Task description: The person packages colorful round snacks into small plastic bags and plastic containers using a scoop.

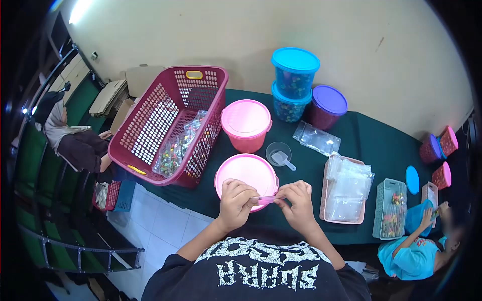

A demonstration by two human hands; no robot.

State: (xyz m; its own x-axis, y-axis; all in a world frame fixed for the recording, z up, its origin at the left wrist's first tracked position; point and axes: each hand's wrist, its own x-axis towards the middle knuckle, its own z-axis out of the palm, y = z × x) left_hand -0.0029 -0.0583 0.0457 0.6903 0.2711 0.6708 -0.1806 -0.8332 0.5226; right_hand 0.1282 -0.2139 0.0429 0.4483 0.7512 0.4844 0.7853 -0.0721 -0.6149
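Note:
My left hand (236,202) and my right hand (295,203) are close together over a pink-lidded tub (246,173). Between them they pinch a small clear plastic bag (264,200), seen nearly edge-on; its contents, if any, cannot be made out. Behind this tub stands a second pink-lidded tub (246,120). To its right is a clear bowl (276,150) with a white scoop (284,160) resting in it. Further right, a pink basket (325,203) holds a stack of clear plastic bags (346,185). More flat bags (316,138) lie behind it.
A big maroon laundry basket (150,120) at the left contains filled bags of colourful pieces (181,145). Blue tubs (293,75) and a purple-lidded tub (329,103) stand by the wall. A green basket (389,210) is at the right, near a person in turquoise (409,258). Another person (78,138) sits left.

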